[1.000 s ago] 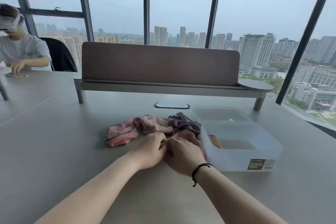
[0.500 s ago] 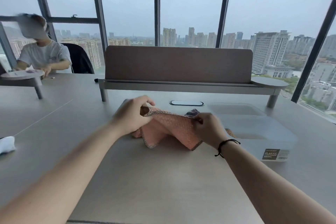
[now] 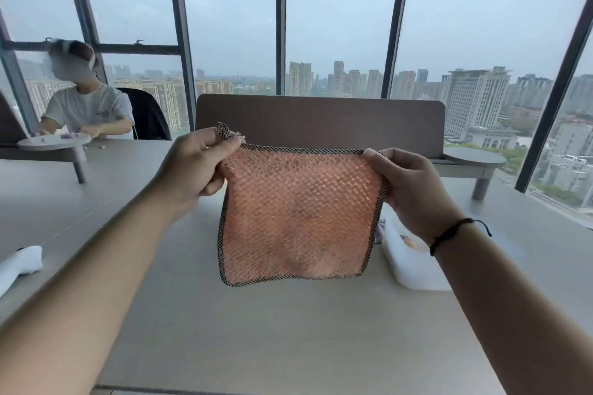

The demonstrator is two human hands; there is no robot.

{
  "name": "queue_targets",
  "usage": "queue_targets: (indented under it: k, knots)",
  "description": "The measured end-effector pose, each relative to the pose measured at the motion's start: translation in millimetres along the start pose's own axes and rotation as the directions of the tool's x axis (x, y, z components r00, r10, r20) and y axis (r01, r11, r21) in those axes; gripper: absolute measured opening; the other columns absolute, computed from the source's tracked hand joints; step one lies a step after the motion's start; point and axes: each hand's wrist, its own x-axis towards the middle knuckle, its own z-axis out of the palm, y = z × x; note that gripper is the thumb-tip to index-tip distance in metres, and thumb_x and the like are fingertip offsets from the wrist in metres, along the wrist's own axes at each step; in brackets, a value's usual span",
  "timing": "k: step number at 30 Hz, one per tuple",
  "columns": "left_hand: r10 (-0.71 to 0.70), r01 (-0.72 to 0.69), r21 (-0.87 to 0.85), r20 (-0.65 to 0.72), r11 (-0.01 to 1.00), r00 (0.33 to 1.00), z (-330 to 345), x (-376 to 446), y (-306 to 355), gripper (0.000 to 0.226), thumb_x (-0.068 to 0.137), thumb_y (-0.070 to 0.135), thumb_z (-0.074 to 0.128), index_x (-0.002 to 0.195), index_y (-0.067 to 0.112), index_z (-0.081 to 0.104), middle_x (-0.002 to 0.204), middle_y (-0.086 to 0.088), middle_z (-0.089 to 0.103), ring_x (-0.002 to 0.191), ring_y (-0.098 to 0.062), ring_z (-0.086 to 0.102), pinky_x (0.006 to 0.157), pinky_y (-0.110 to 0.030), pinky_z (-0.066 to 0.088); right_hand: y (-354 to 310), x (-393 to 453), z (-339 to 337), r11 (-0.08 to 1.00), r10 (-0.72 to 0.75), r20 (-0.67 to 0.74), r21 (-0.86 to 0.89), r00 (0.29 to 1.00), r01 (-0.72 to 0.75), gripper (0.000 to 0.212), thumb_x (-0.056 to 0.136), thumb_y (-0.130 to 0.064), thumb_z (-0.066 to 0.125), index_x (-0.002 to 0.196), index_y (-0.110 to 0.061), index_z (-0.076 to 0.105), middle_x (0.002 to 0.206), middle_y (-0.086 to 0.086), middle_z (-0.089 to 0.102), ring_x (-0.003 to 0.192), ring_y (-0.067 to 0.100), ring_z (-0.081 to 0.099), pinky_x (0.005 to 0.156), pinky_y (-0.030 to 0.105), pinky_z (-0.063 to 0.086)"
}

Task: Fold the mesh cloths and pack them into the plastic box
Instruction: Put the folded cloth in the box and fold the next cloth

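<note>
A pink mesh cloth [image 3: 300, 218] hangs spread above the worktop [image 3: 256, 330], its top corners pinched by the left hand [image 3: 195, 163] and right hand [image 3: 414, 189]; the plastic box [image 3: 414, 263] sits toward the right edge.

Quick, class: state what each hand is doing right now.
Left hand: pinches the pink mesh cloth at its top left corner.
Right hand: grips the cloth's top right corner.
</note>
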Motion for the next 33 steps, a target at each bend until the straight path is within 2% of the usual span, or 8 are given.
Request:
queue_targets:
  k: [3, 6, 9, 12, 18, 22, 27, 33]
  knots:
    - [-0.076, 0.08, -0.162, 0.032, 0.984, 0.997, -7, 3, -1, 0.029, 0.094, 0.021, 0.062, 0.067, 0.015, 0.057, 0.056, -0.002, 0.045, 0.033, -0.009, 0.028, 0.034, -0.018, 0.013, 0, 1, -1, 0.971, 0.076, 0.154, 0.211, 0.985, -0.108, 0.017, 0.082, -0.019, 0.067, 0.078, -0.005, 0.058, 0.063, 0.002, 0.057, 0.053, 0.01, 0.052, 0.051, 0.019, 0.048]
    - [-0.166, 0.166, 0.0, -0.096, 0.986, 0.981, 0, 9, -38, 0.027, 0.09, 0.027, 0.069, 0.067, 0.015, 0.063, 0.052, 0.0, 0.046, 0.034, -0.012, 0.029, 0.038, -0.015, 0.018, 33, 7, -2, 0.953, 0.23, 0.182, 0.158, 0.956, -0.259, 0.013, 0.083, -0.018, 0.067, 0.079, -0.007, 0.061, 0.067, 0.002, 0.058, 0.053, 0.01, 0.054, 0.048, 0.019, 0.048]
    - [-0.278, 0.302, 0.201, -0.14, 0.932, 0.95, 15, 4, -98, 0.022, 0.087, 0.031, 0.073, 0.073, 0.015, 0.069, 0.041, 0.011, 0.046, 0.034, -0.01, 0.035, 0.041, -0.016, 0.026, 89, 15, -7, 0.906, 0.419, 0.003, -0.072, 0.908, -0.418, 0.013, 0.083, -0.02, 0.074, 0.087, -0.008, 0.07, 0.064, 0.004, 0.051, 0.045, 0.01, 0.043, 0.039, 0.018, 0.035]
    - [-0.377, 0.395, 0.312, -0.12, 0.864, 0.918, 25, -9, -161, 0.016, 0.086, 0.03, 0.075, 0.081, 0.015, 0.075, 0.038, 0.008, 0.05, 0.032, -0.01, 0.041, 0.038, -0.016, 0.027, 145, 16, -12, 0.829, 0.474, -0.19, -0.233, 0.86, -0.509, 0.01, 0.087, -0.016, 0.074, 0.093, -0.009, 0.075, 0.048, -0.006, 0.046, 0.033, 0.007, 0.03, 0.036, 0.015, 0.024]
    - [-0.428, 0.443, 0.111, -0.14, 0.889, 0.893, 37, -7, -212, 0.013, 0.091, 0.014, 0.068, 0.079, 0.01, 0.067, 0.06, -0.014, 0.062, 0.034, -0.013, 0.055, 0.032, -0.019, 0.041, 196, 24, -23, 0.828, 0.394, -0.262, -0.315, 0.881, -0.464, 0.003, 0.085, -0.011, 0.075, 0.087, -0.009, 0.076, 0.044, -0.006, 0.057, 0.03, 0.008, 0.04, 0.032, 0.017, 0.033]
    - [-0.379, 0.378, -0.032, -0.123, 0.925, 0.917, 46, 2, -224, 0.011, 0.091, 0.003, 0.065, 0.08, 0.003, 0.065, 0.072, -0.014, 0.067, 0.059, -0.017, 0.072, 0.052, -0.021, 0.057, 214, 37, -29, 0.895, 0.31, -0.302, -0.225, 0.901, -0.384, 0.01, 0.084, -0.003, 0.073, 0.086, -0.011, 0.078, 0.069, 0.01, 0.074, 0.061, 0.024, 0.065, 0.067, 0.039, 0.059]
    - [-0.259, 0.265, 0.075, -0.08, 0.961, 0.963, 39, 0, -228, 0.014, 0.087, 0.011, 0.072, 0.083, 0.024, 0.078, 0.085, 0.0, 0.079, 0.081, -0.014, 0.073, 0.082, -0.032, 0.059, 217, 37, -37, 0.931, 0.307, -0.284, -0.108, 0.908, -0.348, 0.015, 0.084, -0.004, 0.073, 0.078, -0.017, 0.078, 0.083, 0.012, 0.076, 0.078, 0.025, 0.067, 0.077, 0.039, 0.053]
    - [-0.245, 0.243, -0.054, -0.044, 0.969, 0.968, 40, -27, -204, 0.021, 0.085, 0.0, 0.07, 0.082, 0.018, 0.08, 0.084, -0.01, 0.078, 0.081, -0.02, 0.072, 0.078, -0.027, 0.059, 205, 12, -40, 0.917, 0.277, -0.227, -0.227, 0.934, -0.327, 0.025, 0.081, 0.005, 0.068, 0.077, -0.018, 0.077, 0.077, 0.011, 0.07, 0.073, 0.024, 0.061, 0.071, 0.039, 0.05]
